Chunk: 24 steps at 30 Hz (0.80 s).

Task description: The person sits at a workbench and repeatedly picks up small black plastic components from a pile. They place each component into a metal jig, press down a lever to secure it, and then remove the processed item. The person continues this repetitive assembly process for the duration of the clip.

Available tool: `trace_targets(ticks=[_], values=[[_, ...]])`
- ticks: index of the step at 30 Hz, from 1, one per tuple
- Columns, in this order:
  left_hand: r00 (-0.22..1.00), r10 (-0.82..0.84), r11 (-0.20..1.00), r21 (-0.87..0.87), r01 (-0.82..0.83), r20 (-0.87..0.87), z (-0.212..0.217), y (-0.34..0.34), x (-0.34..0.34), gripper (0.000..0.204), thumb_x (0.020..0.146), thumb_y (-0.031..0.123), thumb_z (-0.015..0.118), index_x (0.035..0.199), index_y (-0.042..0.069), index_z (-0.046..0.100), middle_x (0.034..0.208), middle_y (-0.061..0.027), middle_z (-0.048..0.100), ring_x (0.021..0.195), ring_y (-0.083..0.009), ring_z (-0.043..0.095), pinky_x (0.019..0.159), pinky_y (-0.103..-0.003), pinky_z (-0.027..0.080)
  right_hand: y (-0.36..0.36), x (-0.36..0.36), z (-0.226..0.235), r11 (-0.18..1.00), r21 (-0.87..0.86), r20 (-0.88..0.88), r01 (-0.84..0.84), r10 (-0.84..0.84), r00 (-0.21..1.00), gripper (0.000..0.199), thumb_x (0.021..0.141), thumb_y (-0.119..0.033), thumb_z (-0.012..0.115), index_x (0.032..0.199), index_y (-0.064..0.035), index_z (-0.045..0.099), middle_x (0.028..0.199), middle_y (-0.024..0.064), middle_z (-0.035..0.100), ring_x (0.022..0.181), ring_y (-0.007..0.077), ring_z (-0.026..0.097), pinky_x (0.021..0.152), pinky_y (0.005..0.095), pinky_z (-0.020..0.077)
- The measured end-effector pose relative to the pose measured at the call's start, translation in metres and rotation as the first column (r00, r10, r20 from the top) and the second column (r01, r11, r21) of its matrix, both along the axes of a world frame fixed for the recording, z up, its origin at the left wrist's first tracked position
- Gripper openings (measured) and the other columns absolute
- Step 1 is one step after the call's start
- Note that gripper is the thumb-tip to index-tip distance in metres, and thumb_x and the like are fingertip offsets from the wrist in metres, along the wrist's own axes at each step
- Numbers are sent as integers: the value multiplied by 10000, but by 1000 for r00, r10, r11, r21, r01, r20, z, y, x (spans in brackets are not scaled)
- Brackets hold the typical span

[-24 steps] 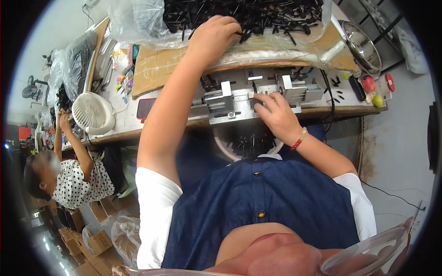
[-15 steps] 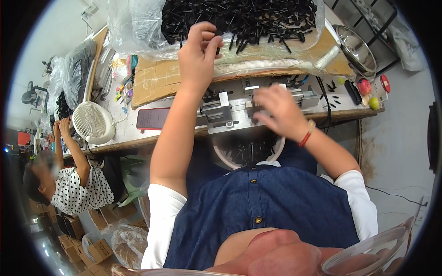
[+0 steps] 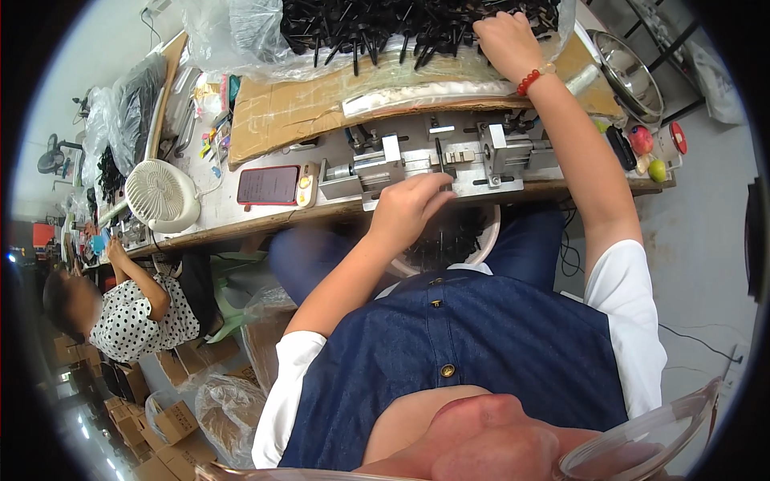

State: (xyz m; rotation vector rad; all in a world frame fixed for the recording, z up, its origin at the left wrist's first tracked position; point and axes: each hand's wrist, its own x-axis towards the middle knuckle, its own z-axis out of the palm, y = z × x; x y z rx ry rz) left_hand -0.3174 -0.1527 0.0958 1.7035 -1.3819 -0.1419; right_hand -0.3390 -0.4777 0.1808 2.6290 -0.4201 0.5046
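A metal jig (image 3: 417, 164) with clamping blocks sits on the workbench in front of me. My left hand (image 3: 409, 208) rests at its front edge, fingers pinched by a thin black part (image 3: 439, 154) standing in the jig's middle. My right hand (image 3: 501, 40), with a red bead bracelet on the wrist, reaches far back into a heap of black plastic parts (image 3: 377, 24) lying on clear plastic. Its fingertips curl down into the heap and are hidden. A white bowl (image 3: 491, 240) with more black parts sits below the bench edge, over my lap.
A phone (image 3: 269, 184) and a small white fan (image 3: 160, 195) lie left of the jig, and a cardboard sheet (image 3: 281, 112) behind it. A steel bowl (image 3: 630, 64) and small round fruits (image 3: 642, 140) are at the right end. Another person (image 3: 120, 313) works at far left among boxes.
My hands have swapped places. The left came back from the heap down to the jig's front. The right left the jig and reached up into the heap of black parts.
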Motion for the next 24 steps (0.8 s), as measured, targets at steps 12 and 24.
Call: trace_targets(ticks=[12,24], values=[[989,62,994,-102,-48,136,-20,-10,-5,226,857,177,811,1068,110,765,1225,-57,700,822,-249,735,702,-359,599,75,-77,23,764,500,603,-407,30,797,260,899,-248,759,1066,-57,698,919,103,782,794,204,713,816,359,508],[991,80,997,-7,-80,110,-10,-6,-10,403,857,185,813,1245,121,722,1294,-54,712,885,-236,747,749,-345,611,151,-127,-15,576,631,604,-520,55,795,229,917,-57,705,1141,-34,662,1094,99,736,950,256,634,904,366,488]])
